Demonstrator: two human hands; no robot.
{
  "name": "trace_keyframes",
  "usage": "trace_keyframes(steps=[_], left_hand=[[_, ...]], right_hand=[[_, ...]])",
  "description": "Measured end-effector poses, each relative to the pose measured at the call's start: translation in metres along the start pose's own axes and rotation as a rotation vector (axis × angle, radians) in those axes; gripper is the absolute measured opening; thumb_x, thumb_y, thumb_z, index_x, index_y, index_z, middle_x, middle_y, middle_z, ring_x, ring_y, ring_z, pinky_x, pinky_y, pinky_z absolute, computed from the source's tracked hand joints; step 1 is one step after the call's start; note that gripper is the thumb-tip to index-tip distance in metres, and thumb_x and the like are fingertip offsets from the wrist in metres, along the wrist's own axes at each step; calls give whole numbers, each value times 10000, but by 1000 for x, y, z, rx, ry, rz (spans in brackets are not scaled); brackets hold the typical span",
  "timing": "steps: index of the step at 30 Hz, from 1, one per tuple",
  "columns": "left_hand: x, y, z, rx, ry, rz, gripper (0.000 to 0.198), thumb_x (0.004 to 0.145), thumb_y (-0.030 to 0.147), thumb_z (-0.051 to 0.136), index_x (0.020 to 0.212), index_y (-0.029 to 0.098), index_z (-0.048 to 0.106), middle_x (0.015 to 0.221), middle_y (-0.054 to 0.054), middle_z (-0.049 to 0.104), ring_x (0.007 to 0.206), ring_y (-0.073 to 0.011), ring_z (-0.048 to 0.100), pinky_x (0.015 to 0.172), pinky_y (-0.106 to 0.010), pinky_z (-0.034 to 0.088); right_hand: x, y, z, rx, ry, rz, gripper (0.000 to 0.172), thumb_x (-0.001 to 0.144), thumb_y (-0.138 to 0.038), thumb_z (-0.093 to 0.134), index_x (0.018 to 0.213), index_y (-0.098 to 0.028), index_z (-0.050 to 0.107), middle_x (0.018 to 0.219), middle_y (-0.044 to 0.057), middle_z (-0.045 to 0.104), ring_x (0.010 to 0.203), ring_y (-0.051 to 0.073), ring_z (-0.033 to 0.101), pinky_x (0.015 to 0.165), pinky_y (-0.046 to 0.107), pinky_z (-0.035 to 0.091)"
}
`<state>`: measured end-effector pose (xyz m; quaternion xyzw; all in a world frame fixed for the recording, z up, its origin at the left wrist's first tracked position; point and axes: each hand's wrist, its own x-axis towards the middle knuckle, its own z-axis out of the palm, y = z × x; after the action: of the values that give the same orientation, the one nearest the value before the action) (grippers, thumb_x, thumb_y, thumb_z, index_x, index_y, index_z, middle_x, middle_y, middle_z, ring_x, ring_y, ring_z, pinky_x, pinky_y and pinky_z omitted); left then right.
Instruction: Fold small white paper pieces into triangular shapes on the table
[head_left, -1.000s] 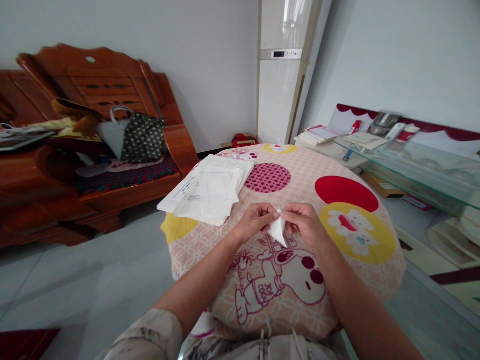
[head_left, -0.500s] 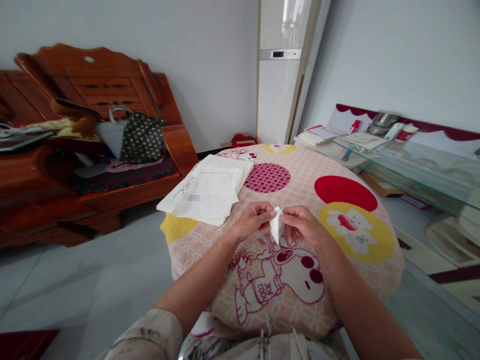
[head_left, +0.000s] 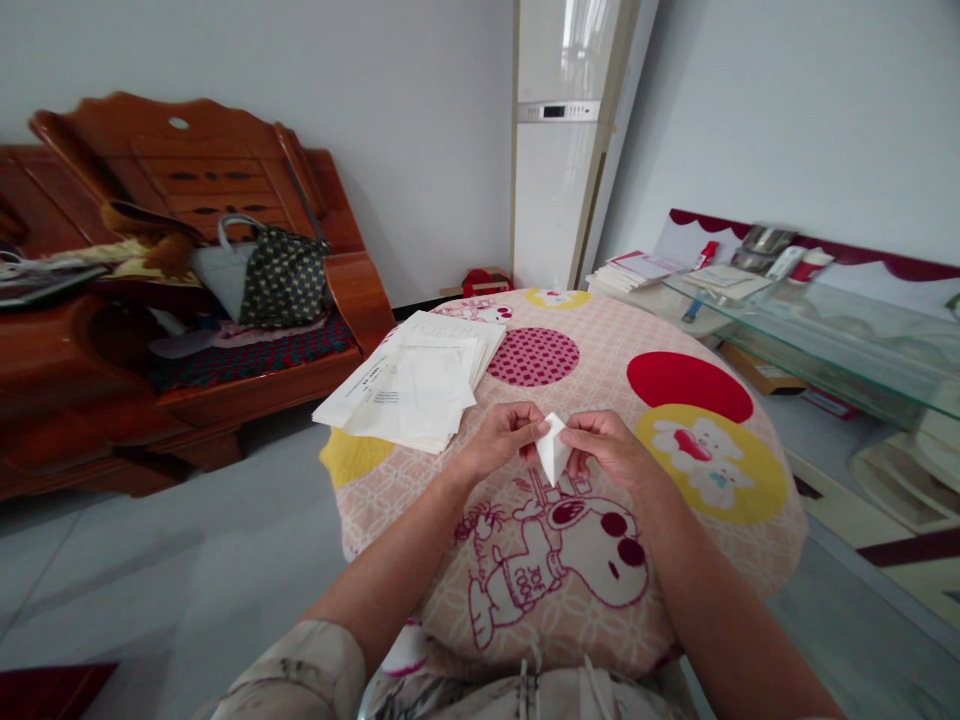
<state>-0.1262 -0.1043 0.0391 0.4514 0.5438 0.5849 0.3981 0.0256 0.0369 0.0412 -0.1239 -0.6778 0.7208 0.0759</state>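
A small piece of folded white paper (head_left: 553, 452), pointed at its lower end, is held between both hands above the tablecloth (head_left: 600, 335). My left hand (head_left: 507, 438) pinches its left edge between thumb and fingers. On the other side, my right hand (head_left: 604, 445) pinches the right edge the same way. Fingers hide parts of both edges. Beyond my left hand, a stack of white sheets (head_left: 431, 385), some printed, lies on the round table.
A wooden sofa (head_left: 202, 160) with a dark patterned bag (head_left: 285, 275) stands at the left. A tall white air conditioner (head_left: 551, 200) is in the corner. To the right is a glass-topped stand (head_left: 840, 335) bearing a metal pot, cup and papers.
The folded paper has turned slightly and its front face now looks broader. Both hands keep their pinch in nearly the same place.
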Motion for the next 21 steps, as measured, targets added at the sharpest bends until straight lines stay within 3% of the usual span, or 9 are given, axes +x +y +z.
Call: trace_keyframes(steps=[4, 8, 15, 21], left_hand=[[-1, 0, -4, 141, -8, 90, 378, 869, 494, 671, 770, 134, 608, 630, 23, 563, 561, -78, 496, 543, -198, 375], [1, -7, -4, 299, -36, 94, 300, 894, 414, 631, 789, 133, 643, 622, 31, 549, 555, -76, 450, 530, -196, 328], [3, -22, 9, 467, -49, 37, 207, 870, 306, 601, 772, 133, 659, 626, 20, 566, 551, -91, 468, 511, -196, 332], [1, -23, 10, 516, -4, -15, 124, 841, 231, 607, 784, 144, 673, 625, 16, 598, 551, -100, 504, 512, -195, 362]], right_hand=[[-2, -4, -7, -85, -13, -10, 316, 770, -448, 768, 775, -137, 714, 642, 52, 726, 528, 130, 644, 513, 235, 504], [-3, 3, -21, -177, -62, 59, 298, 751, -417, 769, 803, -128, 717, 714, 56, 741, 598, 141, 665, 602, 263, 527], [-6, 16, -45, -409, -106, 183, 188, 720, -296, 723, 813, -133, 706, 629, 18, 695, 537, 123, 597, 510, 224, 423], [-4, 17, -47, -365, -97, 182, 217, 710, -294, 693, 852, -130, 685, 602, 11, 673, 483, 106, 558, 454, 205, 389]])
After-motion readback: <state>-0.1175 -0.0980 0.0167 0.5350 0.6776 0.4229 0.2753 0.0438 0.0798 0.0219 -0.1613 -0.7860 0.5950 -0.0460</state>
